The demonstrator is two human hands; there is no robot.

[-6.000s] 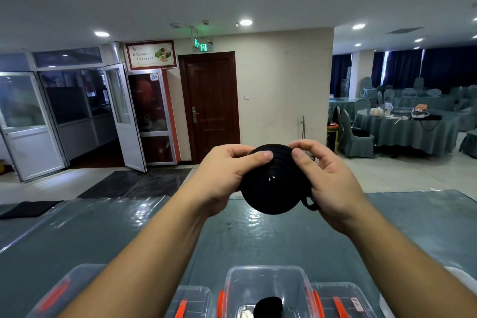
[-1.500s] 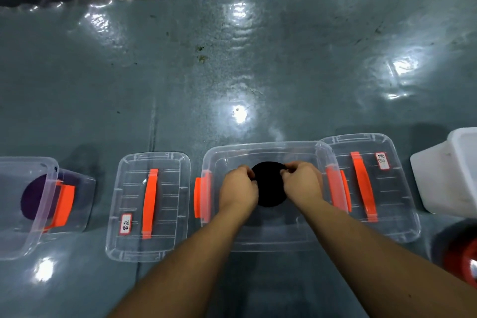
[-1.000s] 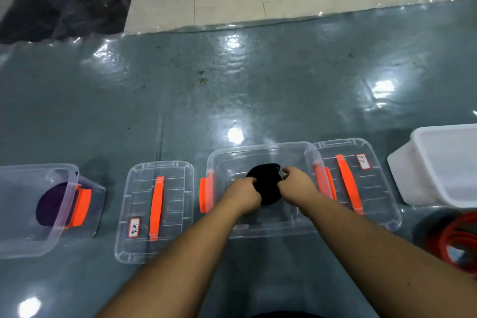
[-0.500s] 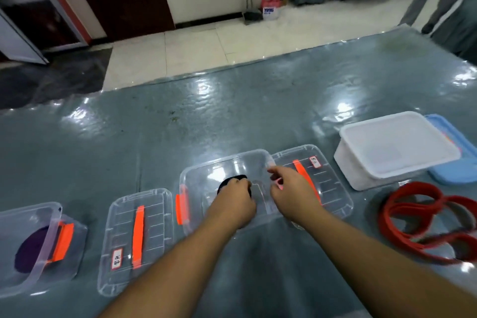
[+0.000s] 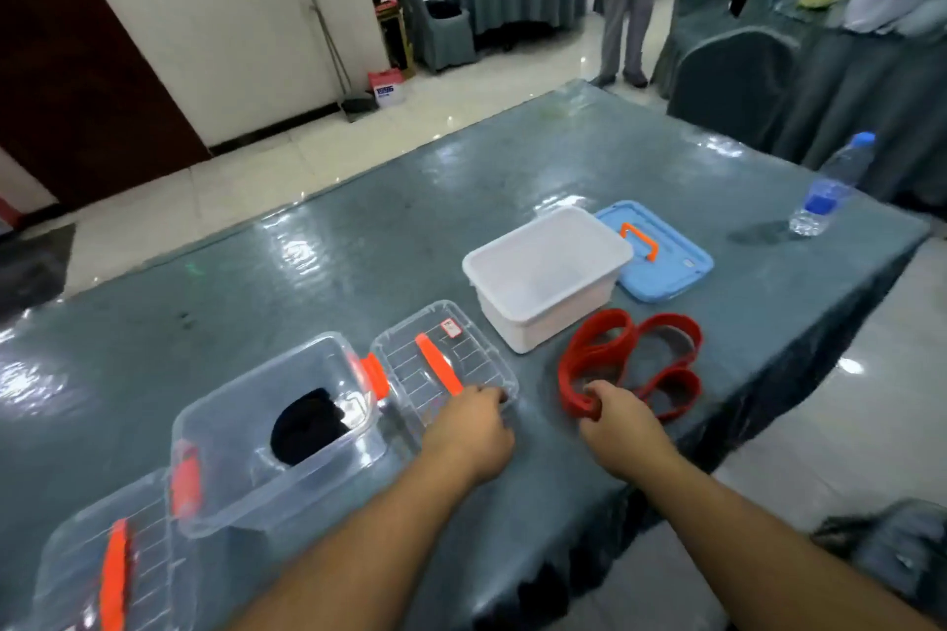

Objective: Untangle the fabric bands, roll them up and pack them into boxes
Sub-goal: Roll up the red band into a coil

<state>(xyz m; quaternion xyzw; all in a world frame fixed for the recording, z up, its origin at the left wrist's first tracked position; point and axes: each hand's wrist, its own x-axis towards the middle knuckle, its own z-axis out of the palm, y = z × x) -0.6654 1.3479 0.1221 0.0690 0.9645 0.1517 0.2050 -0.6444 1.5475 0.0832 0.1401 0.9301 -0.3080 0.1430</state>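
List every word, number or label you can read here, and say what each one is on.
"1996" or similar, too blurred to be sure: red and white box on the floor by the wall.
Red-edged label on the clear lid: writing too small to read.
Blue label on the water bottle: unreadable.

A person's right hand (image 5: 617, 420) grips a tangled red fabric band (image 5: 633, 364) on the teal tabletop (image 5: 358, 251), while the left hand (image 5: 474, 430) rests on a clear lid (image 5: 443, 364). A rolled black band (image 5: 307, 425) lies inside the open clear box (image 5: 276, 430); a white box (image 5: 546, 274) stands nearby.
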